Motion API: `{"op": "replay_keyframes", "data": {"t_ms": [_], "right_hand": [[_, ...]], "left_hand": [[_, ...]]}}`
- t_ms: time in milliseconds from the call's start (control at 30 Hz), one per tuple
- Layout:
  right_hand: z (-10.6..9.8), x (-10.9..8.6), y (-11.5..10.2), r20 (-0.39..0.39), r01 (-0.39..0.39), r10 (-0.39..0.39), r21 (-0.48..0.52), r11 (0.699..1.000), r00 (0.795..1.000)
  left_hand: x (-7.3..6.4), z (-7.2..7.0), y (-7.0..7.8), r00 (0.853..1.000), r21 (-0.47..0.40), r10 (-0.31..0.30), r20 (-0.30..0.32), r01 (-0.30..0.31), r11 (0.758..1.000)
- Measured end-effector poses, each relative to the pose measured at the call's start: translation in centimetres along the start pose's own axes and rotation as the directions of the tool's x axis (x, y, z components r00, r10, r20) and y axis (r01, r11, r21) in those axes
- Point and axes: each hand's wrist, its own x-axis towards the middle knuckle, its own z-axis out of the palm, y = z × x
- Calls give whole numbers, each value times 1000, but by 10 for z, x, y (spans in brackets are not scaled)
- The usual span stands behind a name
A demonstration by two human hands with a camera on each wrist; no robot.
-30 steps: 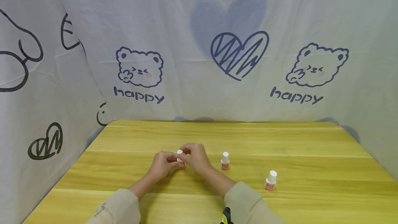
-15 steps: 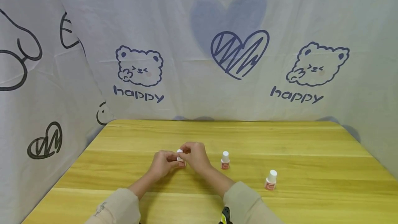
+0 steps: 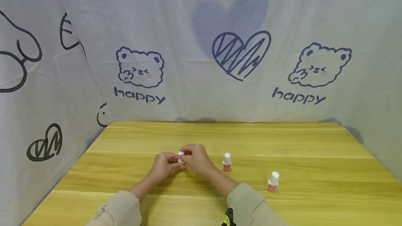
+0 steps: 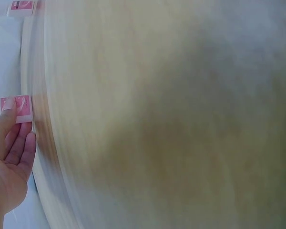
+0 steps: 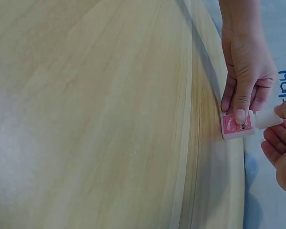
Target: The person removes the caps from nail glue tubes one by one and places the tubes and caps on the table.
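Between my two hands stands a small white bottle (image 5: 230, 126) with a pink label and a tall white cap (image 5: 269, 119). My left hand (image 3: 163, 166) grips the bottle's body, its thumb laid across the label, as the left wrist view shows from the side. From the right, my right hand (image 3: 198, 159) pinches the cap between thumb and fingers. The bottle is upright on the wooden table, and its label is partly covered by the left thumb. In the head view the fingers hide much of it.
Two similar capped bottles stand upright to the right: a nearer-middle bottle (image 3: 226, 162) and one farther right, a front bottle (image 3: 272, 182). The wooden table (image 3: 314, 142) ends at a printed white cloth (image 3: 188, 90) at the back. Cloth also hangs at the left.
Both hands stay on the same bottle and cap with hardly any movement. The view has shifted very slightly; the other two bottles stand where they were.
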Motion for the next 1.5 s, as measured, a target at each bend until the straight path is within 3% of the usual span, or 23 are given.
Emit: {"op": "replay_keyframes", "data": {"t_ms": [200,500,867,1167,1333,1500], "right_hand": [[0,-1,1,-1,-3,3,4,1000,1000],[5,-1,2,-93,-34,30,-40,999,995],[6,1,0,-127,-32,25,-56,998,992],[3,3,-1,-57,-45,42,-45,998,997],[2,4,-2,-17,-51,51,-44,998,999],[0,4,-2,26,-34,35,-40,999,999]], "left_hand": [[-1,0,2,1000,4,-15,-14,15,1000],[-1,0,2,1000,-18,-6,-15,6,1000],[0,0,2,999,-3,35,-25,-35,999],[-3,-2,-1,985,-13,164,-58,-165,986],[-2,-1,2,998,10,57,-39,-57,998],[-2,-1,4,1000,35,18,-25,-17,999]]}}
